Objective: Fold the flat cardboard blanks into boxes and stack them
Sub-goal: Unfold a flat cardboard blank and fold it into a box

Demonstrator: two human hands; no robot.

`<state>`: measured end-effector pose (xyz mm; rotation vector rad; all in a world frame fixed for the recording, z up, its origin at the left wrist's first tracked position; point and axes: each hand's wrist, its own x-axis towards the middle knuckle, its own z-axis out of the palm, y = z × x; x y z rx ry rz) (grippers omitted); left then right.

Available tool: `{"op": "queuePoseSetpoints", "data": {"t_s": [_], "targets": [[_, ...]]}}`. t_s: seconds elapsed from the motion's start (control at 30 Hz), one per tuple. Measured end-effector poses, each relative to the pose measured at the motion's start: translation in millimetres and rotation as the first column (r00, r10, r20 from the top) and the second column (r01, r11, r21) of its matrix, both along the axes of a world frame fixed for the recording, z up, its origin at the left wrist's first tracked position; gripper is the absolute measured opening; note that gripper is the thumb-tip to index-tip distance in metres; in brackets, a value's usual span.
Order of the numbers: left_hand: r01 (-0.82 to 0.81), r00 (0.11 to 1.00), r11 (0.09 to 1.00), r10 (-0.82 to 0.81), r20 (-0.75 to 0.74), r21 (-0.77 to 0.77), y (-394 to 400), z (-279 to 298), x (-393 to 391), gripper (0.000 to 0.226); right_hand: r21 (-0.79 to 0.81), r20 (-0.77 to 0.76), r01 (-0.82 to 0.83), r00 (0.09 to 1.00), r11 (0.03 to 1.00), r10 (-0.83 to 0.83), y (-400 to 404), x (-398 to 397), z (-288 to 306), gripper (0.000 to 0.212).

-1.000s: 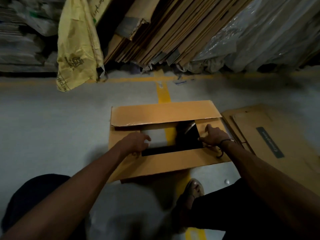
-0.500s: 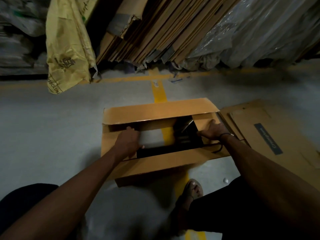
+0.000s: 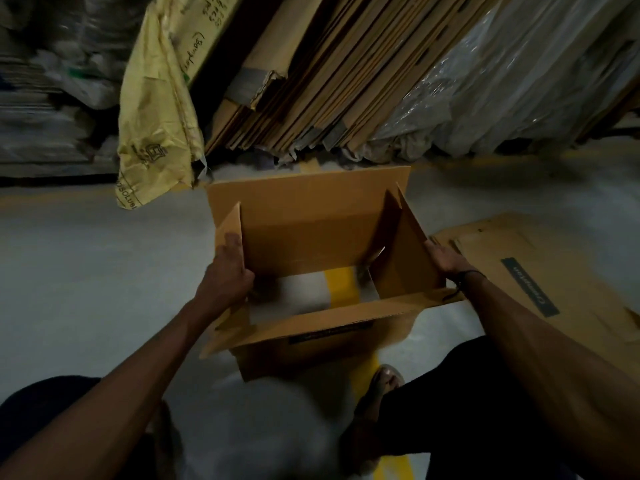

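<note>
A brown cardboard box (image 3: 311, 216) stands opened on the grey floor in front of me, its flaps raised and the floor's yellow line showing through its bottom. My left hand (image 3: 227, 271) grips the left side flap, thumb inside. My right hand (image 3: 446, 259) presses on the outer face of the right side flap, which leans outward. The near flap with a dark label points toward me. Flat cardboard blanks (image 3: 540, 271) lie on the floor at the right, just beyond my right wrist.
Many flat cardboard sheets (image 3: 346, 74) lean against the back, with plastic-wrapped bundles (image 3: 512, 84) to the right and a yellow sack (image 3: 156, 116) hanging at the left. My sandalled foot (image 3: 381, 382) rests close behind the box. Bare grey floor (image 3: 86, 271) spreads to the left.
The flaps lay nearly flat over the opening before; now the far flap and both side flaps stand up, my hands have moved outward onto the side flaps, and the box looks taller and squarer.
</note>
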<state>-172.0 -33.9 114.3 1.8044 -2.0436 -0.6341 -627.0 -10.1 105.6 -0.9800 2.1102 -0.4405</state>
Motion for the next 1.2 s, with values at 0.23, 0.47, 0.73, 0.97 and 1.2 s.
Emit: {"op": "queuePoseSetpoints", "data": {"t_s": [0.23,0.47,0.73,0.97,1.2], "targets": [[-0.222,0.973,0.962,0.229,-0.031,0.156,4.9,2.0,42.5,0.067,0.109,-0.062,0.075,0.996,0.991,-0.068,13.2,-2.4,-4.7,0.087],[-0.246,0.884,0.896,0.364,-0.293,0.370,8.1,10.7,64.1,0.049,0.022,-0.131,0.208,0.970,0.978,-0.204,30.5,-6.4,2.4,0.074],[-0.165,0.922,0.936,0.258,-0.288,0.312,5.0,5.0,74.6,0.037,0.045,0.240,0.322,0.915,0.946,-0.323,26.3,2.9,28.4,0.056],[0.239,0.944,0.938,-0.165,-0.285,0.249,9.9,7.6,72.6,0.032,-0.001,0.693,0.609,0.572,0.793,-0.439,10.0,9.3,27.0,0.042],[0.401,0.916,0.861,-0.372,-0.150,0.312,17.6,17.0,60.8,0.025,0.133,0.866,0.826,0.171,0.547,-0.470,6.0,-7.9,12.8,0.050]]}}
